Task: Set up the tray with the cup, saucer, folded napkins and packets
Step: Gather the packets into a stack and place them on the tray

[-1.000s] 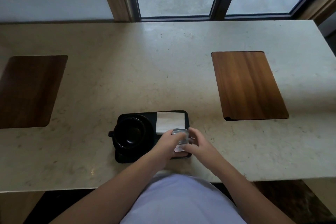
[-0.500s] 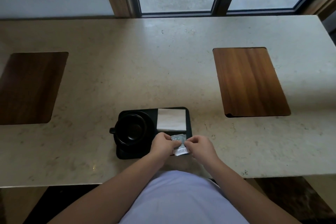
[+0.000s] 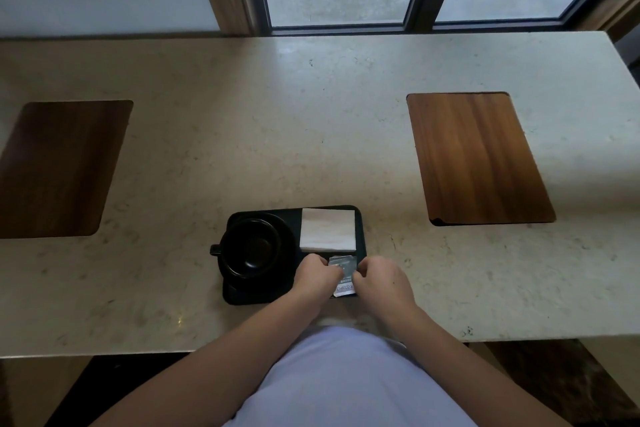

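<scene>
While both hands close in at the tray's near right corner, pinching packets: left hand (image 3: 317, 274) curled, fingertips nipping the left edge of the small silvery packets (image 3: 343, 269); right hand (image 3: 379, 279) likewise curled, thumb and forefinger gripping the right edge. Held low over the black tray (image 3: 362, 236), contact with its floor not discernible. Just beyond, at the tray's far right corner, lying flat: folded white napkins (image 3: 328, 229). Filling the tray's left half: black cup (image 3: 251, 246) upright on its saucer (image 3: 285, 229), handle jutting past the left edge. Step in hand, by appearances: squaring and seating the packets, the last item outstanding. Called for next: lowering flat beside the napkins, then letting go and drawing clear without nudging the cup.
</scene>
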